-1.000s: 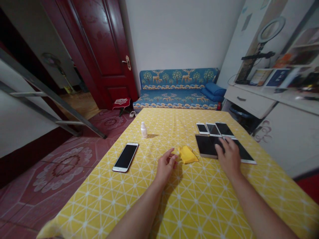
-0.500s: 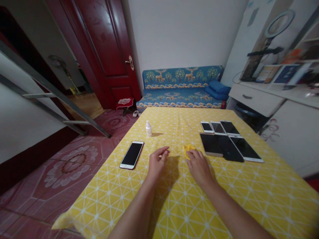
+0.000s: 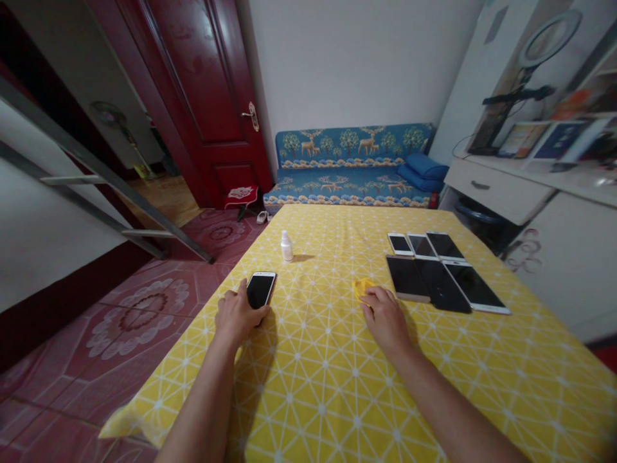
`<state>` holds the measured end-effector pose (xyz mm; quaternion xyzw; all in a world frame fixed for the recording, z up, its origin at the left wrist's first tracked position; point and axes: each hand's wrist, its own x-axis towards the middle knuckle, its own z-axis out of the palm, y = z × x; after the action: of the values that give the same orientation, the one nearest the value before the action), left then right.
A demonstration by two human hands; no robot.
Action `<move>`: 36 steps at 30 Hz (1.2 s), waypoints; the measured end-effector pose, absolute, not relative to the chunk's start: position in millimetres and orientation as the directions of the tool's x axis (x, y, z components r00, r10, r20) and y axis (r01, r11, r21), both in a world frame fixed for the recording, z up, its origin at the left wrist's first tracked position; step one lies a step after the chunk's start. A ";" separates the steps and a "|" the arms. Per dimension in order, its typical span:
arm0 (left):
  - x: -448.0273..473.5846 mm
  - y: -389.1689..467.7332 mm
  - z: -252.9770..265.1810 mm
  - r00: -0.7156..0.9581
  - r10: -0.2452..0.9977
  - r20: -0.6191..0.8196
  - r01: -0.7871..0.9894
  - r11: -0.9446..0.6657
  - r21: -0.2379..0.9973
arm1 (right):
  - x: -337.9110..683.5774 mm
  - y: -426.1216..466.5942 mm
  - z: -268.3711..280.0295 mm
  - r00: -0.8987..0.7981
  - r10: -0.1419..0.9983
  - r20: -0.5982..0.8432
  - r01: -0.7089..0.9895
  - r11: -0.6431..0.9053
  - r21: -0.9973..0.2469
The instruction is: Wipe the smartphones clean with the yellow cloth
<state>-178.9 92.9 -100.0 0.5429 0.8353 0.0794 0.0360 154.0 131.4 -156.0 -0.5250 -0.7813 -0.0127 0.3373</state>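
My left hand [image 3: 236, 315] straddles the near end of a white-framed smartphone [image 3: 261, 289] that lies face up on the table's left side. Its thumb is at the right edge and its fingers at the left edge, closed about the phone; the hand hides the lower part. Over at the middle, my right hand [image 3: 385, 318] rests on the table with bent fingers on a crumpled yellow cloth [image 3: 362, 287]. Beyond the smartphone stands a small white bottle [image 3: 286, 247], upright and touched by neither hand.
Several other phones lie in two rows at the right, among them a black phone [image 3: 442, 286] and a white phone [image 3: 475, 286]. A yellow patterned tablecloth [image 3: 318, 386] covers the table. Behind it is a blue sofa [image 3: 337, 183]; a white cabinet [image 3: 554, 251] stands at the right.
My left hand has moved left from the middle of the table onto the smartphone and taken hold of it. The right hand stays at the yellow cloth.
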 end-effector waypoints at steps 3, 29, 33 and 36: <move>-166.8 96.3 -97.3 -0.406 0.913 -0.026 0.880 0.399 0.257 | 154.8 132.4 -155.3 -0.183 0.817 0.547 0.799 0.447 -0.402; 4.2 134.8 -134.4 0.248 0.962 -0.115 -0.415 0.213 0.884 | 158.8 136.7 -149.3 -0.014 0.777 0.629 0.576 0.521 -0.630; 11.4 132.3 -130.7 0.273 0.959 -0.069 -0.487 0.200 0.850 | 158.1 132.8 -146.9 -0.077 0.721 0.689 0.621 0.575 -0.533; 15.9 131.4 -132.7 0.289 0.956 -0.054 -0.503 0.200 0.841 | 155.1 131.9 -147.3 -0.134 0.716 0.685 0.639 0.591 -0.493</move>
<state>15.9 131.4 -132.7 0.3710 0.3049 0.5124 0.7119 155.1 131.9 -147.3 -0.4505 -0.7520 0.0406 0.4795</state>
